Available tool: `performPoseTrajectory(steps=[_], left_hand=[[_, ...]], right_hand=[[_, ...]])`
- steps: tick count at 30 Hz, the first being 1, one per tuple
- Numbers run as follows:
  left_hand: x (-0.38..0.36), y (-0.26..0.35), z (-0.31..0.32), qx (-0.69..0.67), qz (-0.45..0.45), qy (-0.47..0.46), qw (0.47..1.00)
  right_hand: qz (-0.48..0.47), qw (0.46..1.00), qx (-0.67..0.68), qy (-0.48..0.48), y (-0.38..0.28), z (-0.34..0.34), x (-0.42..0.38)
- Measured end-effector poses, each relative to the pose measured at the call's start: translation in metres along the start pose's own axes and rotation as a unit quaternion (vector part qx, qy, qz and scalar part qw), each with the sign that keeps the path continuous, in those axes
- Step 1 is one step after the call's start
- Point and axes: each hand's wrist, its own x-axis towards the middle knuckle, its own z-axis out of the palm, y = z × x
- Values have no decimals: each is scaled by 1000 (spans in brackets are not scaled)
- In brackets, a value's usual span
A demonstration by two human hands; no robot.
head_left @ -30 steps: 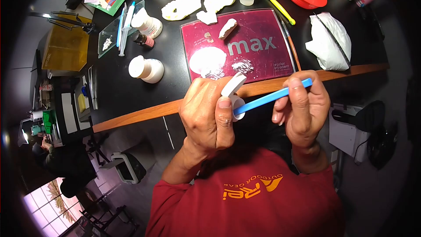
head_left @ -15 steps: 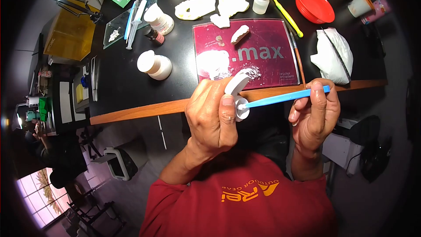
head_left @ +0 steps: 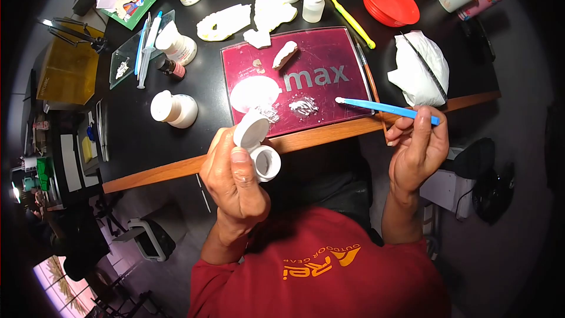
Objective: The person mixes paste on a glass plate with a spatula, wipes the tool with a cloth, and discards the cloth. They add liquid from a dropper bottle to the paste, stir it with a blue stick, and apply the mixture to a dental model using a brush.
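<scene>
In my left hand (head_left: 235, 179) is a small white flip-top bottle (head_left: 274, 165), its lid raised and its mouth facing me. My fingers are wrapped round the bottle. My right hand (head_left: 419, 147) pinches a blue plastic spatula (head_left: 382, 108) near its end. White powder sits on the spatula's tip, which hangs above the right part of a dark red mat (head_left: 347, 103), apart from the bottle. A small heap of white powder (head_left: 303, 106) lies on the mat, with more powder and a bright glare patch to its left. A whitish plaster piece (head_left: 286, 55) rests further back.
A brush (head_left: 369, 76) lies along the mat's right edge, beside a white cloth bundle (head_left: 421, 68) carrying a black tool. Behind are plaster pieces (head_left: 223, 22), a yellow toothbrush (head_left: 350, 19) and a red bowl (head_left: 385, 9). Several white bottles and a syringe (head_left: 148, 47) stand or lie leftward.
The spatula has come out of the bottle's mouth and swung up over the mat with powder on its tip. My left hand and the bottle have shifted left, away from it.
</scene>
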Motion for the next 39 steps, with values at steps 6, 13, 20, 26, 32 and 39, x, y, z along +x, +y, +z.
performPoseTrajectory(steps=[6,13,20,26,32,39], left_hand=[[0,6,-10,-73,-59,-34,995],[2,3,-13,-85,-54,-23,995],[-1,8,-13,-87,-74,-33,993],[-3,12,-13,-124,-108,-29,986],[-2,4,-8,-100,12,-62,993],[-2,7,2,84,87,-104,987]], right_hand=[[-154,984,-59,-61,12,-12,-20],[-310,926,-155,-149,14,-27,-31],[-314,925,-154,-150,16,-29,-37],[-325,920,-155,-154,19,-27,-40],[-221,973,-57,-34,13,-18,-43],[-31,983,89,-156,-53,8,-38]])
